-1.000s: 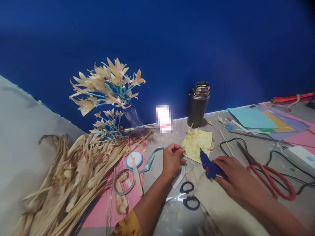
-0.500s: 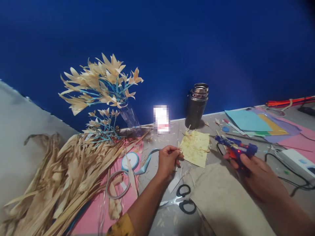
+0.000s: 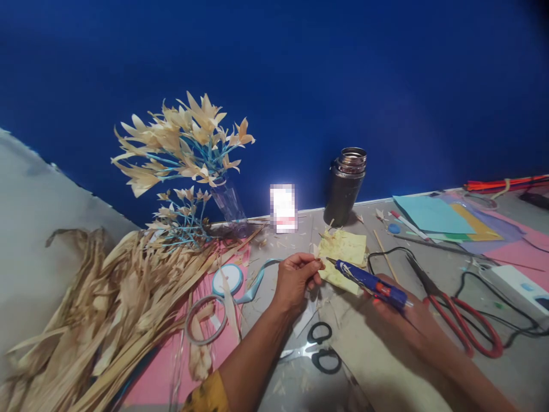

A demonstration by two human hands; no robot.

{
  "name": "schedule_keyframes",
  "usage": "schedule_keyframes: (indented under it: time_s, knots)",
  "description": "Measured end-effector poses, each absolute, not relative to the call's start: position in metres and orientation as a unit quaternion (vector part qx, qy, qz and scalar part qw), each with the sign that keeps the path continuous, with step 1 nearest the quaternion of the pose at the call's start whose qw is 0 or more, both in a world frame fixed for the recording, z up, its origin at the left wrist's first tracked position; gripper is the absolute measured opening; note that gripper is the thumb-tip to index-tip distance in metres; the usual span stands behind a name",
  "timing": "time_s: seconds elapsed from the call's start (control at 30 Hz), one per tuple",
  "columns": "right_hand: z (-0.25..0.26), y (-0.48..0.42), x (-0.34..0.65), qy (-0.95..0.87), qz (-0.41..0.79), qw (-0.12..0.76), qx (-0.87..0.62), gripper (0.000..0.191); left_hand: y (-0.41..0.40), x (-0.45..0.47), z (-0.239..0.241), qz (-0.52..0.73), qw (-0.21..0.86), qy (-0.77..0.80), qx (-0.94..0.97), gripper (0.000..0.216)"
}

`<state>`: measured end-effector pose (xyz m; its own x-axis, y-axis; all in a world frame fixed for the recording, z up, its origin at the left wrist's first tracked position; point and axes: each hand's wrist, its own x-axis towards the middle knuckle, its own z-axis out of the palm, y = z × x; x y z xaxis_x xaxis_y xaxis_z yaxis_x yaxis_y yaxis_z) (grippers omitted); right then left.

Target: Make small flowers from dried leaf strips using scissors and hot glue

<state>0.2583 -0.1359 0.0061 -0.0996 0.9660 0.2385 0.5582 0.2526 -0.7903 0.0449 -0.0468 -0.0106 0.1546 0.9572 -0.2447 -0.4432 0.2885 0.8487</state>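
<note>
My right hand [image 3: 405,323] grips a blue and orange hot glue gun [image 3: 369,283], its nozzle pointing left. Just left of that nozzle, my left hand [image 3: 295,280] is closed in a pinch; something small and brownish shows at its fingertips, too small to name. Beneath the nozzle lies a yellow paper square [image 3: 343,250] strewn with pale scraps. Black-handled scissors [image 3: 323,349] rest on the table below my left hand. Red-handled scissors [image 3: 463,320] lie to the right of my right hand.
Dried corn husks [image 3: 107,309] are heaped at left beside a tape roll [image 3: 206,342] and a blue ribbon spool [image 3: 227,280]. Husk flowers [image 3: 184,143] stand in a clear vase [image 3: 229,209]. A dark flask [image 3: 343,189] stands against the wall. Black cables and a white power strip [image 3: 521,289] lie at right.
My right hand has brought the glue gun left and turned its nozzle close to my left fingertips. The red-handled scissors now show where the right hand was. My left hand stays nearly in place.
</note>
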Motion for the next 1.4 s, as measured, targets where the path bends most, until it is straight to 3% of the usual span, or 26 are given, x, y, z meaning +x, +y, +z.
schedule_keyframes:
  time_s: [1.4]
  knots:
    - [-0.0036,-0.1403,0.2589,-0.684,0.199,0.392,-0.583,0.026,-0.0483,0.0449,-0.0132,0.501,0.727,0.370,0.290,0.036]
